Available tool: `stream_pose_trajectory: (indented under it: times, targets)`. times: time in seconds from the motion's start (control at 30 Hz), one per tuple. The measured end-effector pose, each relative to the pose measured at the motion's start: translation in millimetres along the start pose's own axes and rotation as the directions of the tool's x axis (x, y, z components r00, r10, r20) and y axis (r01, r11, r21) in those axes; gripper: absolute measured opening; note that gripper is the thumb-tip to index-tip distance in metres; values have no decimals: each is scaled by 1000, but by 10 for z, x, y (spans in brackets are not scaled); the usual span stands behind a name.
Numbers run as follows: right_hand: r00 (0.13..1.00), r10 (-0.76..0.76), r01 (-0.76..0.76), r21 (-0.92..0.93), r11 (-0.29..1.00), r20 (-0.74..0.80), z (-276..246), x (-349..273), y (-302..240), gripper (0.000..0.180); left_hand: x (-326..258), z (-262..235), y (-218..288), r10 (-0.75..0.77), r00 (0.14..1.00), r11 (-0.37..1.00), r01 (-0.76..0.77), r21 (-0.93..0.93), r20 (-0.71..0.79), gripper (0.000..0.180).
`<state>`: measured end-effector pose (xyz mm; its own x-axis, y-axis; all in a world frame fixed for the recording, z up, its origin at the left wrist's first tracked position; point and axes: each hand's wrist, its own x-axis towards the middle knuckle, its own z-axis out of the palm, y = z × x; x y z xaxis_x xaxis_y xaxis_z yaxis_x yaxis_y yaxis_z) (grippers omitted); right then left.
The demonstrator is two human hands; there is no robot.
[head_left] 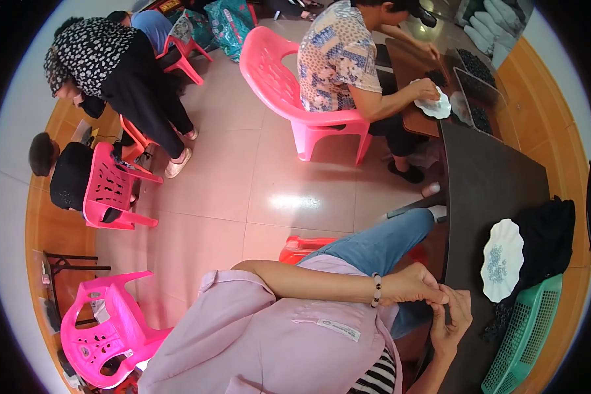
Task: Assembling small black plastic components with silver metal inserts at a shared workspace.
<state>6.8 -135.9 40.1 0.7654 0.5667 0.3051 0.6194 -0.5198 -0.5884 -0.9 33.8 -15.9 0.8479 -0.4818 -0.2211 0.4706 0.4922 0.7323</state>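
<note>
Seemingly partway along, the left hand [408, 286] and right hand [452, 322] meet with fingertips pinched shut, anything held too small to tell, while bluish bits [497, 264] remain on the white scalloped dish [506, 231] beyond them, finished work indistinguishable.

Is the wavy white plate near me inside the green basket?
No, the wavy white plate lies outside the green basket, beside it.
</note>
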Motion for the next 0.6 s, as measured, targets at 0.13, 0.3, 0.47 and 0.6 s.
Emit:
stream_pose_trajectory:
  times: [0.13,0.3,0.47,0.6]
  targets:
    - [1000,4,-4,3,1000,8,28,-9,-40,27,-51,-5,-1,7,1000,1000,-7,15,-22,24]
    - [1000,-16,16,-4,1000,24,65,8,-66,26,-131,-31,55,-2,999,999,4,36,-40,25]
    - [999,-36,36,-18,999,33,94,23,-65,26,-123,-74,16,10,998,999,-7,51,-58,26]
    - [999,-39,40,-34,999,36,96,26,-57,25,-88,-94,-26,4,999,999,-1,44,-53,27]
